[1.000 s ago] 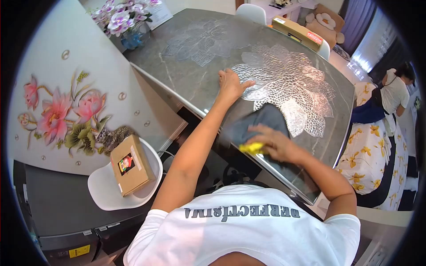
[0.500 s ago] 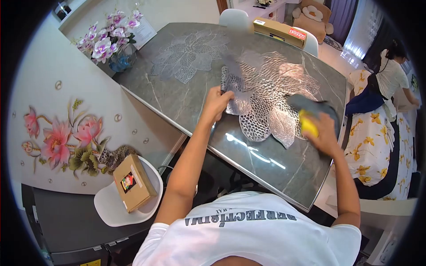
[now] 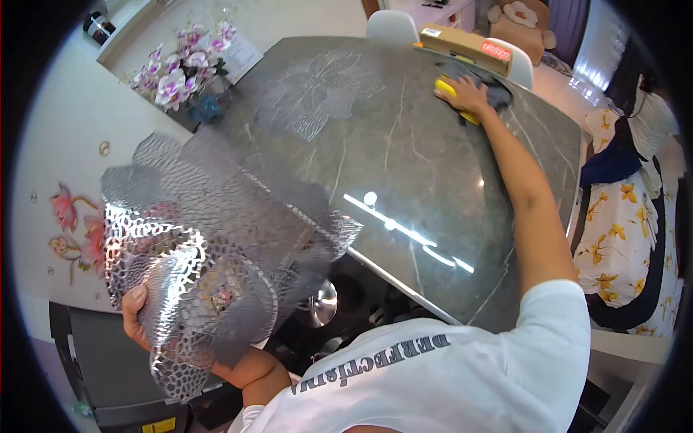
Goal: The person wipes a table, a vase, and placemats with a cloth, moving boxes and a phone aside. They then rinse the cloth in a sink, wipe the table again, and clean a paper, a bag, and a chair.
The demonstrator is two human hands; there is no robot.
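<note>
Head view: left hand holds silver placemat, right hand atop yellow item.

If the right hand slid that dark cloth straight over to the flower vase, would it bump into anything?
Probably: the flat silver flower mat lies on the table between the right hand with its dark cloth and the vase.

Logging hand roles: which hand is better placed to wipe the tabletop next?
Likely the right hand: it has the dark cloth and a yellow item on the tabletop, while the left hand holds the silvery placemat up off it.
</note>
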